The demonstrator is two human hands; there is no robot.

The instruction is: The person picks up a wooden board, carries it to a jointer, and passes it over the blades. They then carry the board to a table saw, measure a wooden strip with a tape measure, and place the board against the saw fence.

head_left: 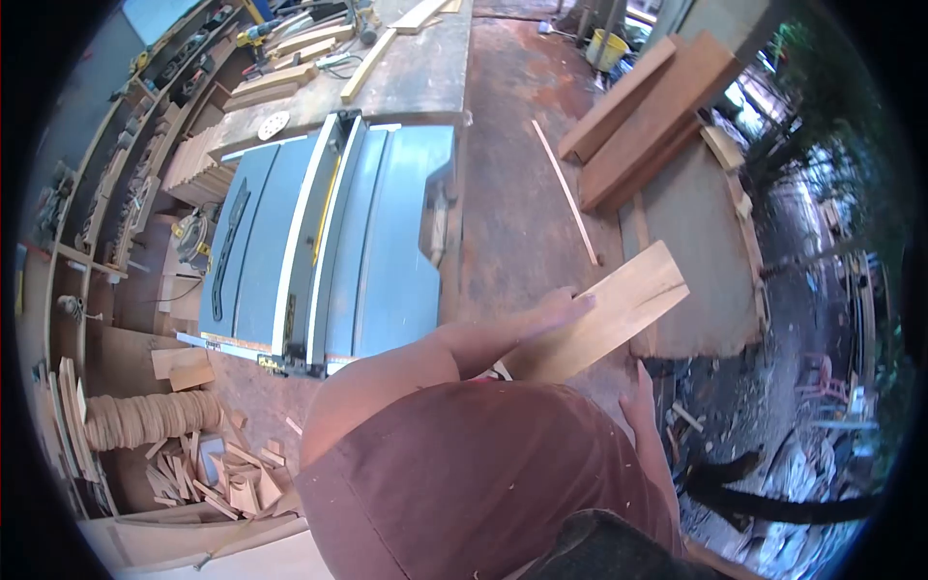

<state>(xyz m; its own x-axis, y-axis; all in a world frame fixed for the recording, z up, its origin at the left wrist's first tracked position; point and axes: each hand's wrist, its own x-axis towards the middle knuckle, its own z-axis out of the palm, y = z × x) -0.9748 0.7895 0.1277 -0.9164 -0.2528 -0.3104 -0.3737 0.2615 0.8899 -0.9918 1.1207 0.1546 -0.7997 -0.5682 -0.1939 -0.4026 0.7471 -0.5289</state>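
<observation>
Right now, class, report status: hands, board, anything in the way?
Left hand grips the board. Right hand lower, off it, grip unclear. Table saw to the left; thin strip lying ahead.

1 head camera looks steeply down, near plank (609, 314) and saw (329, 242).

Pale tan board (609, 314) with darker grain streaks; grey-blue table saw (329, 242) (yellow fence stripe at eleven o'clock); maroon shirt (474, 483)
</observation>
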